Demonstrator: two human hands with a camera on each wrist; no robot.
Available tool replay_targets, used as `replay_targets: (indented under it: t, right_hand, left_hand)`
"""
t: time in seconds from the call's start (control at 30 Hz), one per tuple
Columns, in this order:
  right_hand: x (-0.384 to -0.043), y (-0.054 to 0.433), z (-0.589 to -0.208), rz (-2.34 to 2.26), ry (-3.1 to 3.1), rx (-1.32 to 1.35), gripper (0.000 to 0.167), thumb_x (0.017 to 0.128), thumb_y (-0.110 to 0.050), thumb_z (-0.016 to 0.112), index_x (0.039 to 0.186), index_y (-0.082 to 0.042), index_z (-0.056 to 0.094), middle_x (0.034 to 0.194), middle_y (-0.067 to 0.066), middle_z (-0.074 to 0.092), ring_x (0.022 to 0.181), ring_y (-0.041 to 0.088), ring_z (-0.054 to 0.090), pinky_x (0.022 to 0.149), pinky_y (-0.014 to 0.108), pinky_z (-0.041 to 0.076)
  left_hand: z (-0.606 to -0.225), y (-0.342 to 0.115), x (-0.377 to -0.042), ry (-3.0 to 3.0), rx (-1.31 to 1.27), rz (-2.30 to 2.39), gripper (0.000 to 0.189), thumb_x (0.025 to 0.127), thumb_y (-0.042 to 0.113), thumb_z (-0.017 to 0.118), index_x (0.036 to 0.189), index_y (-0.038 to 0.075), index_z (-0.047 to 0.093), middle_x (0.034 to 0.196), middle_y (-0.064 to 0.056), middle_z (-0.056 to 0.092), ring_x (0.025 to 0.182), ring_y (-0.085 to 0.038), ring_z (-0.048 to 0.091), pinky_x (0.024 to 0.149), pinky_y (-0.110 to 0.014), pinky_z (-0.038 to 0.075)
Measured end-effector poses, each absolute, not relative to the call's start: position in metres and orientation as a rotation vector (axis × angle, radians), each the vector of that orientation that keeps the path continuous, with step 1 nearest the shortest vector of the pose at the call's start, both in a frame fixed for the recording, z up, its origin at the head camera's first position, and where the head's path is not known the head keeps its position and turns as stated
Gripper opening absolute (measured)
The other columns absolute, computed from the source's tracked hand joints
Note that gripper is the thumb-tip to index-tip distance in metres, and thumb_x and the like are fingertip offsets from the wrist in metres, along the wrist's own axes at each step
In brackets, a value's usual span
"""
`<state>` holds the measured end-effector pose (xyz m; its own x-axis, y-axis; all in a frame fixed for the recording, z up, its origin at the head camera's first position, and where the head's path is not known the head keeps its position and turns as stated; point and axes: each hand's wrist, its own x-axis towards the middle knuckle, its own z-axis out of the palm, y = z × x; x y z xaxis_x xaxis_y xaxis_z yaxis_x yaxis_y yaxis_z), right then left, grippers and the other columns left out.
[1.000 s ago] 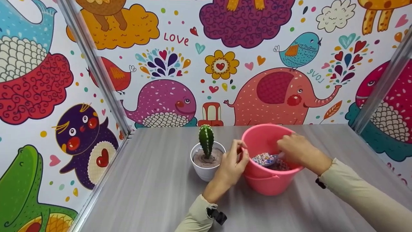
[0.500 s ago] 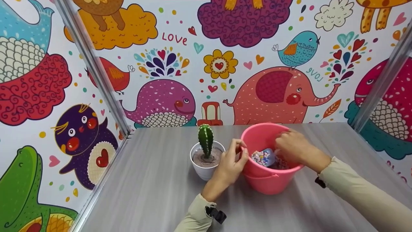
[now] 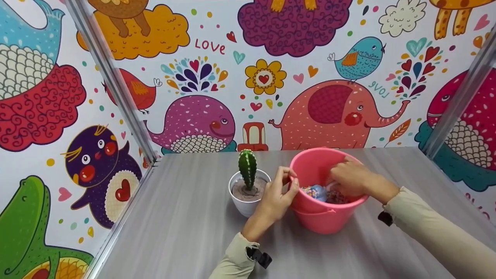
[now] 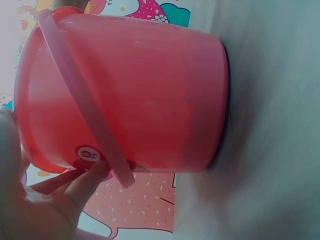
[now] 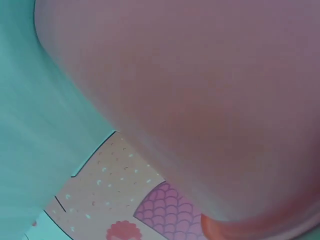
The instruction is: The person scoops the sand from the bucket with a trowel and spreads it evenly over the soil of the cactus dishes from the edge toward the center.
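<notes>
A pink bucket (image 3: 325, 217) stands on the grey table. My left hand (image 3: 277, 193) holds its rim on the left side; in the left wrist view the fingers (image 4: 92, 182) lie against the outer wall, below the hanging handle (image 4: 85, 100). My right hand (image 3: 350, 176) reaches over the far right rim and grips a bluish scoop (image 3: 319, 192) inside the bucket. The scoop is tipped, its rounded back partly upward, beside small multicoloured beads (image 3: 308, 190). Darker grains (image 3: 336, 197) lie in the bucket. The bucket's wall (image 5: 190, 100) fills much of the right wrist view, hiding the right fingers.
Left of the bucket, close to my left forearm, a green cactus (image 3: 247, 168) stands in a white pot (image 3: 244, 207) filled with brownish soil. Behind the table (image 3: 182, 217) rises a wall (image 3: 228, 85) printed with cartoon animals, with metal posts (image 3: 116, 83) at its corners.
Inside the bucket, the scoop has turned from bead-laden and upward-facing to tipped over, and fewer beads show. My right hand has shifted slightly left and down. The left hand stays on the rim.
</notes>
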<state>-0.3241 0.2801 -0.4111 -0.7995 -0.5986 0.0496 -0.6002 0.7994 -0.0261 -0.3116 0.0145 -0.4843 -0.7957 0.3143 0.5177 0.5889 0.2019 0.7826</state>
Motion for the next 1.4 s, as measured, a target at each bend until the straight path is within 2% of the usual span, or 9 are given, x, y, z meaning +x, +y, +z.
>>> replay_targets:
  t: [0.13, 0.23, 0.43, 0.57, 0.73, 0.83, 1.0, 1.3, 1.4]
  right_hand:
    - [-0.325, 0.283, -0.408, 0.200, -2.967, 1.052, 0.009, 0.089, -0.023, 0.089, 0.098, -0.023, 0.088, 0.091, -0.008, 0.081, 0.094, 0.021, 0.072, 0.084, 0.044, 0.044]
    - [-0.325, 0.285, -0.406, 0.226, -2.966, 1.094, 0.009, 0.089, -0.023, 0.089, 0.098, -0.025, 0.089, 0.091, -0.012, 0.081, 0.094, 0.018, 0.072, 0.083, 0.042, 0.043]
    - [-0.325, 0.287, -0.404, 0.253, -2.939, 1.124, 0.014, 0.089, -0.018, 0.088, 0.100, -0.026, 0.089, 0.094, -0.013, 0.081, 0.094, 0.016, 0.072, 0.091, 0.050, 0.050]
    - [-0.322, 0.290, -0.399, 0.269, -2.951, 1.058, 0.017, 0.091, -0.017, 0.086, 0.104, -0.027, 0.088, 0.100, -0.013, 0.081, 0.102, 0.019, 0.068, 0.100, 0.059, 0.046]
    - [-0.318, 0.295, -0.392, 0.326, -2.978, 1.004, 0.017, 0.092, -0.022, 0.086, 0.108, -0.028, 0.087, 0.106, -0.012, 0.081, 0.108, 0.019, 0.063, 0.092, 0.051, 0.040]
    - [-0.315, 0.297, -0.390, 0.341, -2.968, 1.012, 0.017, 0.093, -0.025, 0.085, 0.110, -0.028, 0.086, 0.108, -0.012, 0.081, 0.109, 0.018, 0.062, 0.090, 0.049, 0.039]
    - [-0.312, 0.300, -0.387, 0.353, -2.931, 1.021, 0.018, 0.093, -0.024, 0.085, 0.110, -0.027, 0.086, 0.108, -0.012, 0.081, 0.112, 0.021, 0.063, 0.093, 0.053, 0.039]
    - [-0.311, 0.315, -0.378, 0.427, -2.941, 0.918, 0.023, 0.092, -0.026, 0.086, 0.115, -0.021, 0.086, 0.112, -0.007, 0.083, 0.120, 0.026, 0.061, 0.100, 0.066, 0.042]
    - [-0.309, 0.319, -0.376, 0.460, -2.940, 0.896, 0.026, 0.092, -0.026, 0.086, 0.117, -0.021, 0.086, 0.118, -0.005, 0.082, 0.126, 0.030, 0.060, 0.101, 0.068, 0.042]
  left_hand:
    - [-0.484, 0.014, -0.312, -2.244, -0.856, -1.629, 0.022, 0.109, 0.033, 0.059, 0.124, 0.018, 0.055, 0.117, -0.008, 0.074, 0.130, -0.020, 0.071, 0.111, -0.029, 0.056]
    - [-0.484, 0.014, -0.312, -2.235, -0.861, -1.638, 0.023, 0.109, 0.034, 0.059, 0.124, 0.018, 0.055, 0.117, -0.010, 0.074, 0.130, -0.024, 0.072, 0.111, -0.028, 0.056]
    - [-0.484, 0.014, -0.312, -2.221, -0.865, -1.674, 0.021, 0.109, 0.031, 0.061, 0.124, 0.017, 0.056, 0.114, -0.002, 0.074, 0.129, -0.024, 0.072, 0.110, -0.032, 0.057]
    - [-0.485, 0.014, -0.313, -2.228, -0.861, -1.699, 0.022, 0.110, 0.034, 0.062, 0.125, 0.019, 0.056, 0.115, -0.001, 0.074, 0.128, -0.018, 0.071, 0.111, -0.032, 0.057]
    - [-0.486, 0.013, -0.313, -2.217, -0.865, -1.705, 0.024, 0.110, 0.037, 0.062, 0.125, 0.019, 0.056, 0.114, -0.002, 0.073, 0.126, -0.014, 0.071, 0.111, -0.029, 0.056]
    - [-0.487, 0.014, -0.313, -2.198, -0.871, -1.702, 0.022, 0.109, 0.033, 0.063, 0.124, 0.017, 0.057, 0.112, -0.003, 0.074, 0.124, -0.015, 0.072, 0.111, -0.031, 0.057]
    - [-0.487, 0.015, -0.312, -2.188, -0.883, -1.727, 0.020, 0.110, 0.029, 0.063, 0.124, 0.016, 0.057, 0.110, -0.002, 0.074, 0.125, -0.016, 0.072, 0.112, -0.035, 0.057]
    - [-0.483, 0.011, -0.312, -2.244, -0.868, -1.798, 0.032, 0.108, 0.042, 0.067, 0.128, 0.020, 0.056, 0.114, 0.001, 0.073, 0.124, -0.010, 0.071, 0.117, -0.030, 0.052]
    - [-0.482, 0.008, -0.313, -2.275, -0.874, -1.819, 0.037, 0.106, 0.046, 0.070, 0.130, 0.023, 0.055, 0.118, -0.001, 0.075, 0.130, -0.011, 0.070, 0.119, -0.031, 0.050]
